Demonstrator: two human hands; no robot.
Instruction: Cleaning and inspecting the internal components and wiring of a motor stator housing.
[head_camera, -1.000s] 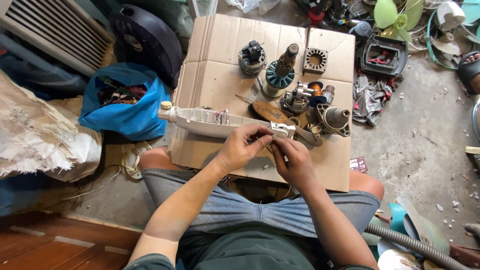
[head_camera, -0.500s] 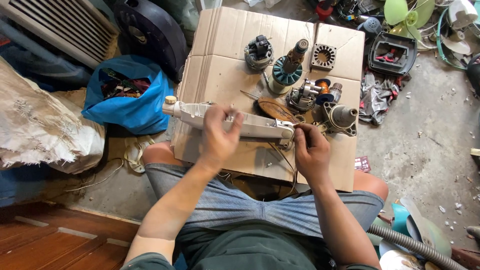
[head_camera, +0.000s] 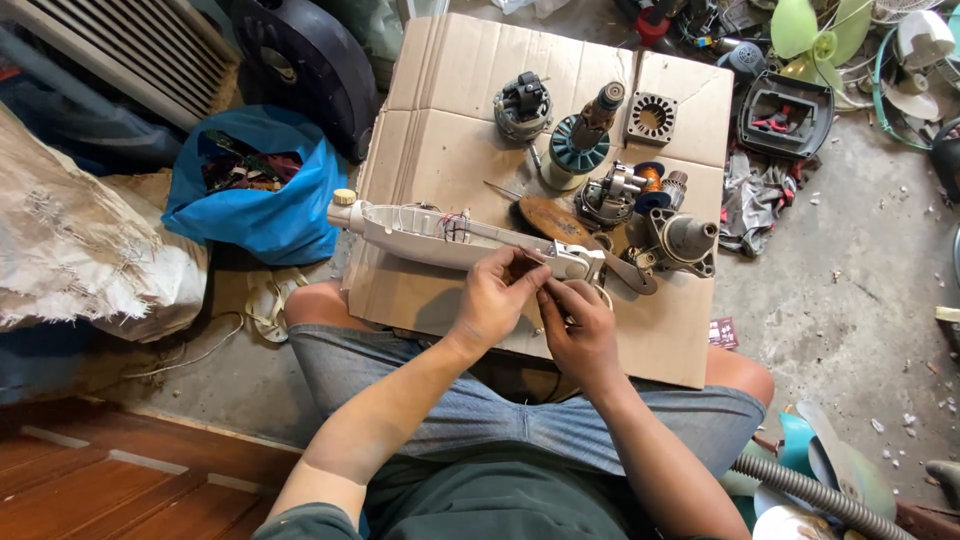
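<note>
My left hand (head_camera: 497, 298) and right hand (head_camera: 578, 325): both pinching closed at near end of long white plastic housing (head_camera: 440, 234), what's between fingertips too small to tell | housing: lies across cardboard sheet (head_camera: 470, 150) over my lap | behind: motor armature (head_camera: 583, 135), wound stator (head_camera: 522, 106) | left: blue bag (head_camera: 262, 210).

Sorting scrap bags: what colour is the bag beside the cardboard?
Blue bag, clearest in the head view.
</note>
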